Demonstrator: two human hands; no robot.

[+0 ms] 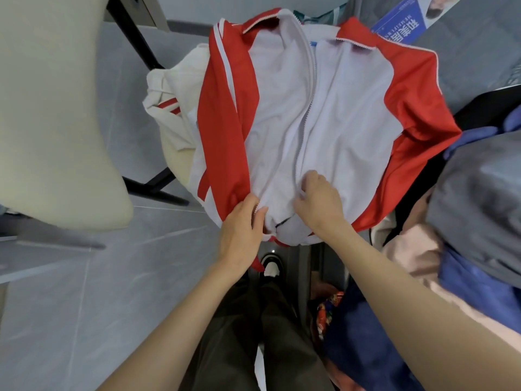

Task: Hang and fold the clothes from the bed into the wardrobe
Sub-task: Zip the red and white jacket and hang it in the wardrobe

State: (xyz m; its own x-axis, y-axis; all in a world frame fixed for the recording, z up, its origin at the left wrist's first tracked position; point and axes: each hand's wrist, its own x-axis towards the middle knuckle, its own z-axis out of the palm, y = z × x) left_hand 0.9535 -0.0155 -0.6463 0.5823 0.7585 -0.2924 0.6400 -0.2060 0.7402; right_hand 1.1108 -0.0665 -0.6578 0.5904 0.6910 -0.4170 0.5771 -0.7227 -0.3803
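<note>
We record a red and white zip jacket (pixel 324 108) spread front-up across the centre of the frame, collar toward the upper edge and hem toward the lower centre. Its zip is closed along most of the front.

The left grip (pixel 242 227) pinches the hem edge at the lower left of the white front panel, thumb over the fabric. The right grip (pixel 318 204) is just beside it, fingers curled and bunching the white cloth next to the zip. Both grips hold the jacket.

A cream garment with red stripes (pixel 169 108) lies partly under the jacket's left side. At the right of the frame we note a grey garment (pixel 479 207), a pink garment (pixel 417 249) and a dark blue garment (pixel 380 334) heaped together. A cream chair (pixel 56 108) stands at the left on the grey tiled floor (pixel 70 277).
</note>
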